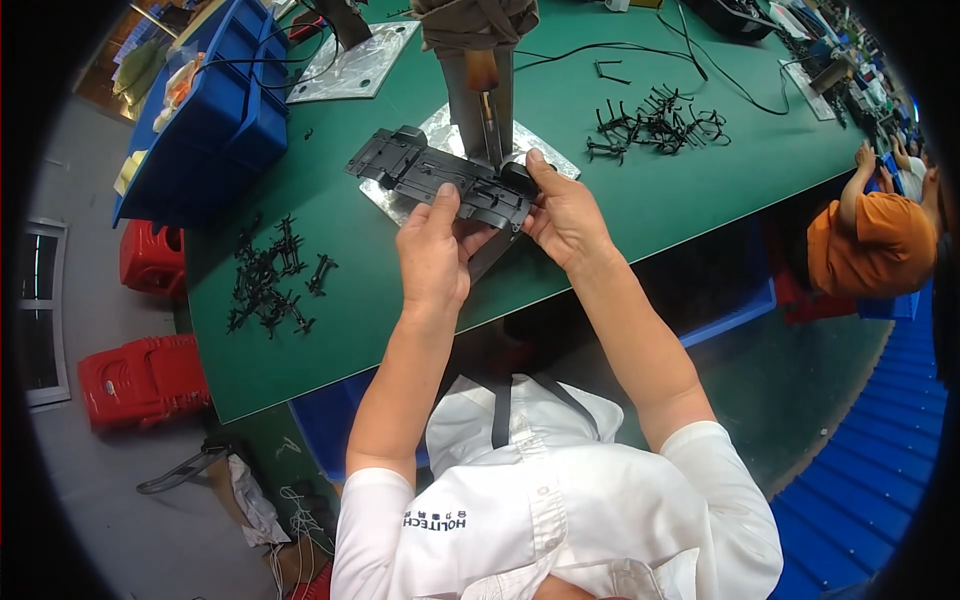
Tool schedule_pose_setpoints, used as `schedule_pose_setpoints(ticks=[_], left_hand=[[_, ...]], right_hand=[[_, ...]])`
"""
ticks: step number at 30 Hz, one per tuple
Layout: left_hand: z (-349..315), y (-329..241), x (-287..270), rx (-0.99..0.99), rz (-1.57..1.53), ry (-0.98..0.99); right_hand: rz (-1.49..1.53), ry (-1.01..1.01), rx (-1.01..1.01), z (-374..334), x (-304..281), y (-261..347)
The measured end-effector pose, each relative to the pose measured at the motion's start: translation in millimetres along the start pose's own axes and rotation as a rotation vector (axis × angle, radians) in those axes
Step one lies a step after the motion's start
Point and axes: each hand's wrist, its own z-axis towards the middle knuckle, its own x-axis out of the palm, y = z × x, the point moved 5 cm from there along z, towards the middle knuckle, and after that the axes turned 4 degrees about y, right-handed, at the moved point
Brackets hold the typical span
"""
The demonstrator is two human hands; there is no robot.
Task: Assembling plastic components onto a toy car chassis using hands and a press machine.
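A long flat black plastic chassis [410,168], like a toy car's underside, is held tilted over a silvery metal base plate [550,145]. My left hand [432,255] grips its near edge, thumb on top. My right hand [568,215] is closed at its right end, beside a rounded black piece [517,178] that looks like a wheel. An upright tool with an amber handle [482,72] and a thin metal shaft [490,125] points down at the chassis near my right thumb. Whether its tip touches the chassis, I cannot tell.
Small black plastic parts lie in a left pile [265,275] and a right pile [660,125] on the green table [350,260]. A blue bin [215,150] stands at the far left. Cables [640,47] cross the back. A person in orange [870,245] sits at right.
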Motion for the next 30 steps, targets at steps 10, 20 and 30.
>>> schedule_pose_setpoints(ticks=[10,20,30], left_hand=[[2,-1,2,0.012,-0.009,0.01],[0,-2,2,-0.024,-0.003,0.018],[1,-3,2,-0.019,-0.008,0.007]], right_hand=[[-0.002,-0.002,-0.006,2,0,2],[0.02,0.024,-0.037,0,3,5],[0.037,0.014,-0.048,2,3,5]])
